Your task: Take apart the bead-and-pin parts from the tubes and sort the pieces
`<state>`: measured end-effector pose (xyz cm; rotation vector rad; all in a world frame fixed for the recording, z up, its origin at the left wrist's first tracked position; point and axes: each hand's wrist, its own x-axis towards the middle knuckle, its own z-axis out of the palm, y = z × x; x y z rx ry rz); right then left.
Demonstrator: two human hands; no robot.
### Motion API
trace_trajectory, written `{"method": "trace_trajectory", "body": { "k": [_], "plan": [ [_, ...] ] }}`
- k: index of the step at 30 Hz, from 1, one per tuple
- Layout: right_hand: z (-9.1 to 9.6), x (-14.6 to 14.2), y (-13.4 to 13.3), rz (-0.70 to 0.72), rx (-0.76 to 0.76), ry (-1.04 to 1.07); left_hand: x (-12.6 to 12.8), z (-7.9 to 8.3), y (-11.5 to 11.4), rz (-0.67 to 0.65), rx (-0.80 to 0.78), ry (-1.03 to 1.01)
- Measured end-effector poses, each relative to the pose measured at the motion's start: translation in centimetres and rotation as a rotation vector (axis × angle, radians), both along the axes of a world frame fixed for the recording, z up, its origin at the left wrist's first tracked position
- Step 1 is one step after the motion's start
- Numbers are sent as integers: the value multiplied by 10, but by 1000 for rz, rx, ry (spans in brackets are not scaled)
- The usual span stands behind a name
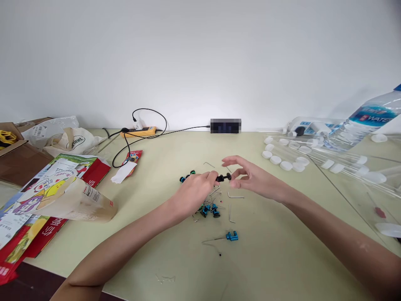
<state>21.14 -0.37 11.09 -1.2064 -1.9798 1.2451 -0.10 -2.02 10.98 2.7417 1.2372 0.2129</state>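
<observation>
My left hand (194,190) is closed on a small black metal fitting (223,178) that ends in a round disc-like knob. Just right of that knob is my right hand (246,177), its thumb and fingers apart; whether a fingertip touches the knob I cannot tell. Below my left hand lies a pile of small blue and black clamp-like parts (210,210), partly covered by the hand. Bent hex keys (235,196) lie beside the pile. Nearer to me rests a blue bracket-shaped part (232,236), with a thin metal rod reaching left from it.
A drink cup (97,202) lies tipped over printed bags (46,234) at the left. An orange power strip (139,132) and cable run along the wall to a dark screen (225,126). At the right are clear tubes with white caps (275,160) and a water bottle (365,119).
</observation>
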Motion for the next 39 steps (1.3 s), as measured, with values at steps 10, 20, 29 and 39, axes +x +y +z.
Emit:
{"method": "trace_trajectory", "body": {
  "k": [10, 20, 29, 39],
  "plan": [
    [2, -8, -5, 28, 254, -108, -5, 1, 18, 27, -615, -533],
    [8, 24, 8, -280, 621, -128, -16, -8, 47, -14, -968, -757],
    [-45, 102, -26, -532, 289, -444, -28, -32, 109, -1, -116, -108],
    [-70, 91, -36, -412, 246, -583, -42, -53, 130, -82, -57, -25]
  ]
}}
